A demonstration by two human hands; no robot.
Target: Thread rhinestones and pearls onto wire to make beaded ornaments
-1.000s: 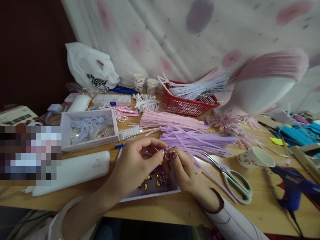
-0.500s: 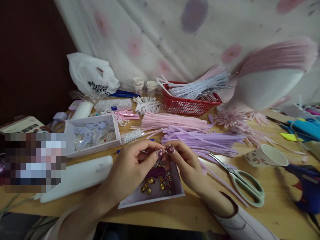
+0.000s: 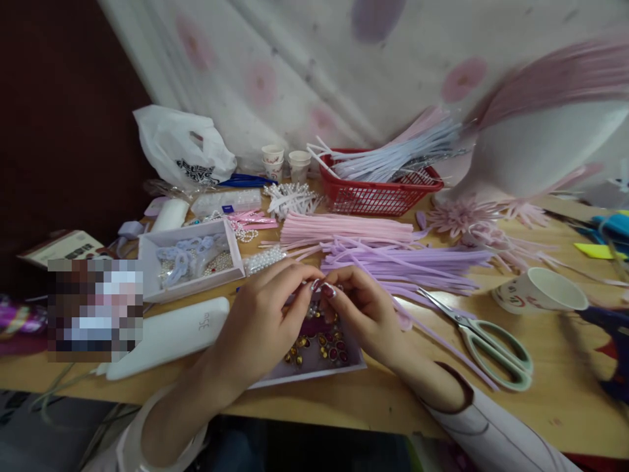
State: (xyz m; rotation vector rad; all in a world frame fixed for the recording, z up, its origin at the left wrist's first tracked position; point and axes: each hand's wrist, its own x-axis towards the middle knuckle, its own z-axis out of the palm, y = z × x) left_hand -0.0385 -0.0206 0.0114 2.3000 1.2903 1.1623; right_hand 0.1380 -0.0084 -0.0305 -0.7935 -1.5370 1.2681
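Note:
My left hand and my right hand meet fingertip to fingertip above a shallow white box. Both are closed in a pinch. Whatever is between the fingertips is too small and too hidden to name. Inside the box below lie yellow and dark red gems in metal settings, and some pearly beads under the fingers. Just beyond my right hand stretches a bundle of purple pipe cleaners. Scissors with pale green handles rest to its right, partly open.
A white power bank lies left of my left arm, and a second box of beads stands behind it. Pink pipe cleaners and a red basket are farther back. A paper cup and a blue glue gun stand right.
The view has tilted and shifted slightly, so most things sit a little farther right. Both hands stay together over the box, with the thumbs turned slightly.

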